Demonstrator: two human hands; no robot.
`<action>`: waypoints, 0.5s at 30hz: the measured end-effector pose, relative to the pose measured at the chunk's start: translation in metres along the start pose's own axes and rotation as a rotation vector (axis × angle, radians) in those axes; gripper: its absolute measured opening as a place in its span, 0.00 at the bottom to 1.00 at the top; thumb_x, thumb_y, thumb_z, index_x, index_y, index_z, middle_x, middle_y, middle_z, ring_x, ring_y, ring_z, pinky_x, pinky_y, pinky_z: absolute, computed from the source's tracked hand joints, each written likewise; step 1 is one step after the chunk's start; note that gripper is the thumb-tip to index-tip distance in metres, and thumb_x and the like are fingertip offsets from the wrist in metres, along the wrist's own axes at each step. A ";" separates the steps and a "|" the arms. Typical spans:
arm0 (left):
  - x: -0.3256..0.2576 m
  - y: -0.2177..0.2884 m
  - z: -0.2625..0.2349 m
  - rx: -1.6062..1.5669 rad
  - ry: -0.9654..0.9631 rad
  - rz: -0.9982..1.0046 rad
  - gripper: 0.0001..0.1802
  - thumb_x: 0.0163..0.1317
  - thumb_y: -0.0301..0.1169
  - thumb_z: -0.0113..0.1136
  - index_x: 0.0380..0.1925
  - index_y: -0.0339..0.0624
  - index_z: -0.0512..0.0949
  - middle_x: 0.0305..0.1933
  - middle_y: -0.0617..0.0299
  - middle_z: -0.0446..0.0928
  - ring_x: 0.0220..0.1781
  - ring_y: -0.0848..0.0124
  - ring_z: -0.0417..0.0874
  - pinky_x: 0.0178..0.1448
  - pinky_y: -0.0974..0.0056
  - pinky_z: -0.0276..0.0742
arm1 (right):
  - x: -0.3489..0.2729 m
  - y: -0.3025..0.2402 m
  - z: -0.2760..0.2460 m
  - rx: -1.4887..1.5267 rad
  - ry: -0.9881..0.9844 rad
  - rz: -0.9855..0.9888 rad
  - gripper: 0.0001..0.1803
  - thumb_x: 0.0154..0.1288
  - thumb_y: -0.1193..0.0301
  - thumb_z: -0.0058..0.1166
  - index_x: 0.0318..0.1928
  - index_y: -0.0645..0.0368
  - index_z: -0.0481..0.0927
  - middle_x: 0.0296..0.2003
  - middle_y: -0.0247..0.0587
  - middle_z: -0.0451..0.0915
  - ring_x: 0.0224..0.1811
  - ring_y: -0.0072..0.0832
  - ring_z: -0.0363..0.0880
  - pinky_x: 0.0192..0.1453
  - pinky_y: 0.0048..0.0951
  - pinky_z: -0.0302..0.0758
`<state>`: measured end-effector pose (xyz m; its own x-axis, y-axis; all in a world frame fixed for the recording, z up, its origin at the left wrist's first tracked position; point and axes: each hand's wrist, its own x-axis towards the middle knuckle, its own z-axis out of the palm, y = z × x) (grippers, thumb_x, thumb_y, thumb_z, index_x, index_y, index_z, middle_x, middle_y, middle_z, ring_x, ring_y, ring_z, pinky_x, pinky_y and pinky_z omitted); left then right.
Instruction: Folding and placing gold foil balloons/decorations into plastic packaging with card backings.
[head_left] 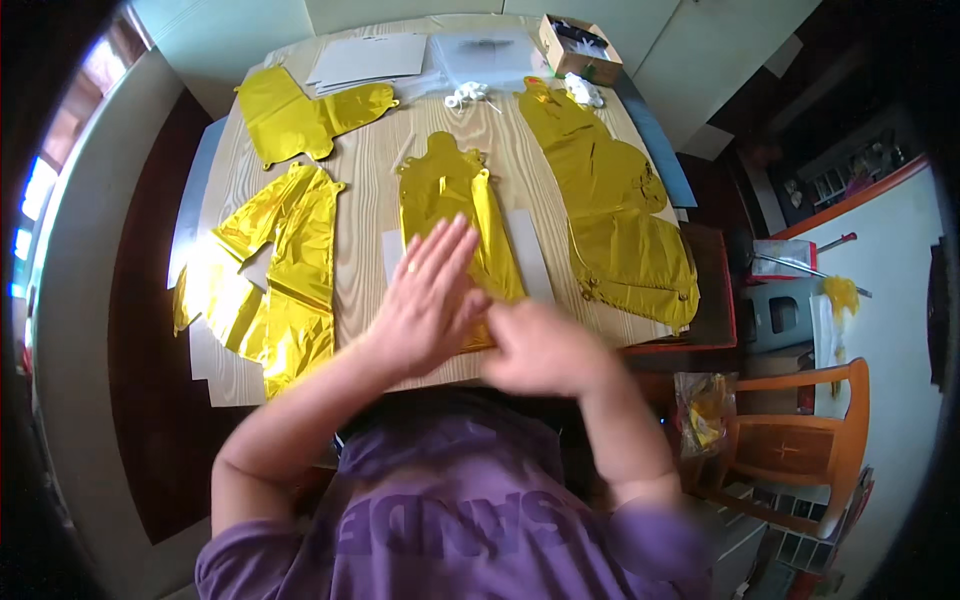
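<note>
A flat gold foil balloon (437, 185) with small tabs lies in the middle of the table, its right side folded inward. It rests over a grey card sheet (530, 255) that shows at both sides. My left hand (425, 300) is laid flat across the balloon's near part, fingers stretched out and together. Close beside it on the right is my right hand (545, 350), blurred, its fingers seemingly curled and partly hidden. What the right hand touches or holds cannot be made out. Both hands cover the balloon's near end.
More flat gold foil balloons lie around: one far left (285, 115), a glossy one near left (300, 240), a long one at right (610, 190). Behind are grey card sheets (370, 58), a clear plastic sheet (485, 58), white string (468, 95) and a box (580, 50). A wooden chair (790, 440) stands right.
</note>
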<state>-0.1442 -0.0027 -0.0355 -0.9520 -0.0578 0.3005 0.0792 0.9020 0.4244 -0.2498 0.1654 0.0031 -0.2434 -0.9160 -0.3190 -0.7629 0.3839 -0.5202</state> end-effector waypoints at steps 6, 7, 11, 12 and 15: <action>-0.050 0.021 0.033 0.109 -0.116 0.038 0.45 0.70 0.56 0.51 0.75 0.33 0.57 0.80 0.41 0.53 0.83 0.46 0.51 0.82 0.43 0.43 | 0.049 0.113 -0.059 0.258 0.394 0.092 0.29 0.59 0.64 0.70 0.58 0.64 0.79 0.47 0.49 0.81 0.46 0.36 0.82 0.54 0.33 0.78; -0.053 0.020 0.035 0.145 -0.131 0.035 0.46 0.70 0.57 0.50 0.75 0.33 0.57 0.80 0.41 0.54 0.83 0.47 0.51 0.82 0.43 0.43 | 0.061 0.119 -0.060 0.161 0.377 0.057 0.29 0.58 0.63 0.71 0.57 0.63 0.79 0.47 0.49 0.80 0.47 0.36 0.81 0.55 0.33 0.78; -0.061 0.019 0.036 0.178 -0.099 0.033 0.47 0.67 0.58 0.53 0.74 0.33 0.59 0.80 0.43 0.56 0.82 0.48 0.53 0.82 0.43 0.43 | 0.083 0.110 -0.061 -0.034 0.224 0.037 0.27 0.53 0.61 0.75 0.48 0.63 0.80 0.49 0.48 0.76 0.51 0.37 0.78 0.58 0.34 0.76; -0.064 0.021 0.032 0.181 -0.134 0.036 0.47 0.66 0.58 0.54 0.74 0.33 0.59 0.79 0.43 0.56 0.82 0.48 0.54 0.82 0.43 0.44 | 0.082 0.100 -0.062 -0.081 0.180 0.069 0.26 0.49 0.61 0.77 0.41 0.62 0.78 0.48 0.48 0.76 0.50 0.39 0.78 0.57 0.35 0.76; -0.071 0.025 0.027 0.170 -0.176 0.051 0.47 0.62 0.55 0.60 0.73 0.36 0.61 0.79 0.46 0.58 0.81 0.50 0.56 0.81 0.43 0.49 | 0.082 0.102 -0.066 -0.087 0.087 0.084 0.26 0.48 0.61 0.77 0.41 0.62 0.77 0.43 0.47 0.78 0.47 0.38 0.79 0.50 0.35 0.77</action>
<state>-0.0826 0.0354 -0.0695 -0.9861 0.0518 0.1578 0.0918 0.9618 0.2580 -0.3871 0.1214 -0.0240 -0.3569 -0.8892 -0.2864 -0.7858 0.4515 -0.4227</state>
